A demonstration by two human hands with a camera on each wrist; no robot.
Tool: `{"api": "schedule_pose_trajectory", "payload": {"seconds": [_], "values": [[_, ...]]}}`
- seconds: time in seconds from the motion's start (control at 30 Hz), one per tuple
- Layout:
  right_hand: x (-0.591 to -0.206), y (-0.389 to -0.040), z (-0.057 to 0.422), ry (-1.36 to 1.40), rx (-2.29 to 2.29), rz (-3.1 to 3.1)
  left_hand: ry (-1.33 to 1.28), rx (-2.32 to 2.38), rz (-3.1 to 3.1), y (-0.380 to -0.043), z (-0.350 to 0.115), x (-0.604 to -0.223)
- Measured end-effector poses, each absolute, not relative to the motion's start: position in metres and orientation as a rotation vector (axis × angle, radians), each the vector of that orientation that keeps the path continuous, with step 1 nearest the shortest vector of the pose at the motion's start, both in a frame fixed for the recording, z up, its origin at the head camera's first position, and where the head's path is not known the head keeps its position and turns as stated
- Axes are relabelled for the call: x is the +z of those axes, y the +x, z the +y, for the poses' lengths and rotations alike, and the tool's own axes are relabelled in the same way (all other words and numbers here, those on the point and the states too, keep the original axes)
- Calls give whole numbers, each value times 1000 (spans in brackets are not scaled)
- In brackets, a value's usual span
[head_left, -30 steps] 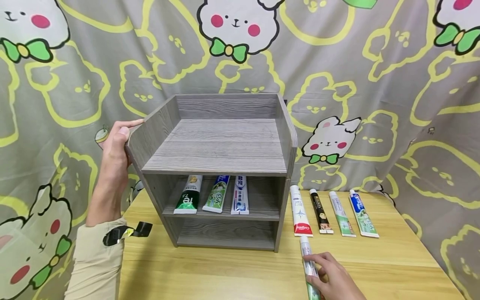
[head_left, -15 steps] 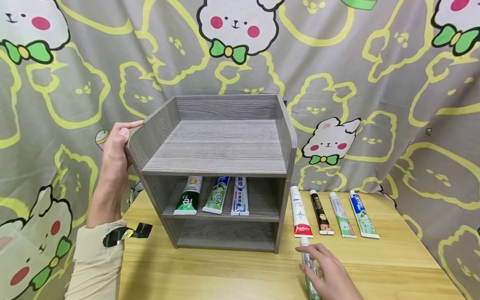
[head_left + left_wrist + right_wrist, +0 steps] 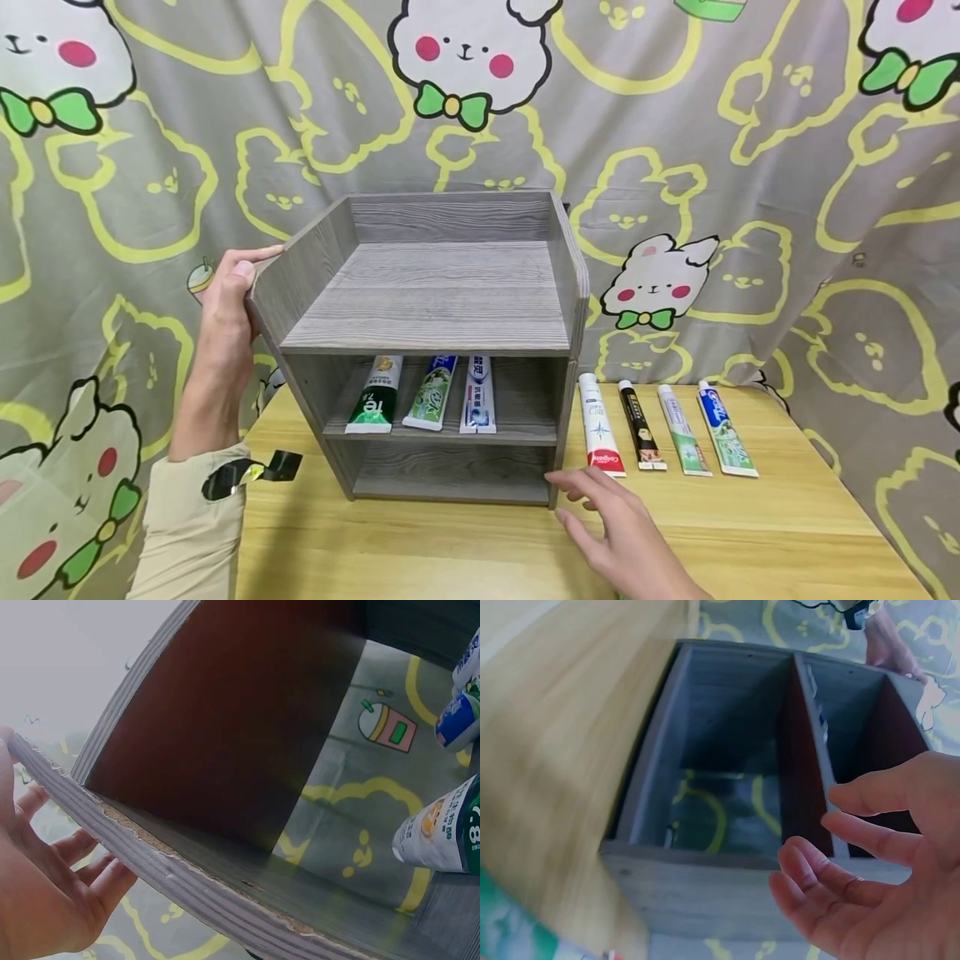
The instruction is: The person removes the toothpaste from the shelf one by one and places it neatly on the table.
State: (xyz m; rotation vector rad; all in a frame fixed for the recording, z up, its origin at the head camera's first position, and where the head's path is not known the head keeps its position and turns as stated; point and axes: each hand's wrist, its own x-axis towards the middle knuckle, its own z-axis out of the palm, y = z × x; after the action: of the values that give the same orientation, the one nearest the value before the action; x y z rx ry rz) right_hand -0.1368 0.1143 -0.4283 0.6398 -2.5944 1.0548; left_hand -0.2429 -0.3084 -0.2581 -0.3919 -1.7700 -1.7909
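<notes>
A grey wooden shelf [image 3: 427,292] stands on the table. My left hand [image 3: 228,333] grips the edge of its left side panel; in the left wrist view several fingers [image 3: 90,870] show along the panel's edge. My right hand [image 3: 615,525] hovers with fingers apart and nothing in them, near the shelf's lower right corner. On the middle board lie a green-and-white toothpaste tube [image 3: 377,396], a blue-and-green one [image 3: 431,393] and a white-and-blue one [image 3: 478,396]. Another green-and-white tube [image 3: 514,930] lies below my right hand, mostly hidden in the head view.
Right of the shelf, a red-and-white toothpaste tube [image 3: 600,429], a black one [image 3: 641,427], a pale green-and-white one [image 3: 684,432] and a blue-and-green one [image 3: 726,429] lie in a row on the wooden table [image 3: 810,517]. A patterned curtain [image 3: 652,108] hangs behind.
My right hand has let go of the tube on the near part of the table and moved left and slightly up, toward the shelf. The left hand keeps its hold.
</notes>
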Motion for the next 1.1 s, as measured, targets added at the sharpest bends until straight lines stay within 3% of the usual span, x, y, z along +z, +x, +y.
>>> {"api": "schedule_pose_trajectory", "payload": {"seconds": [0.57, 1.1], "values": [[-404, -156, 71, 750, 1041, -2278, -367, -1820, -1744, -244, -307, -258], [-395, -184, 35, 688, 1122, -2304, -374, -1814, -1732, -244, -308, -260]]}}
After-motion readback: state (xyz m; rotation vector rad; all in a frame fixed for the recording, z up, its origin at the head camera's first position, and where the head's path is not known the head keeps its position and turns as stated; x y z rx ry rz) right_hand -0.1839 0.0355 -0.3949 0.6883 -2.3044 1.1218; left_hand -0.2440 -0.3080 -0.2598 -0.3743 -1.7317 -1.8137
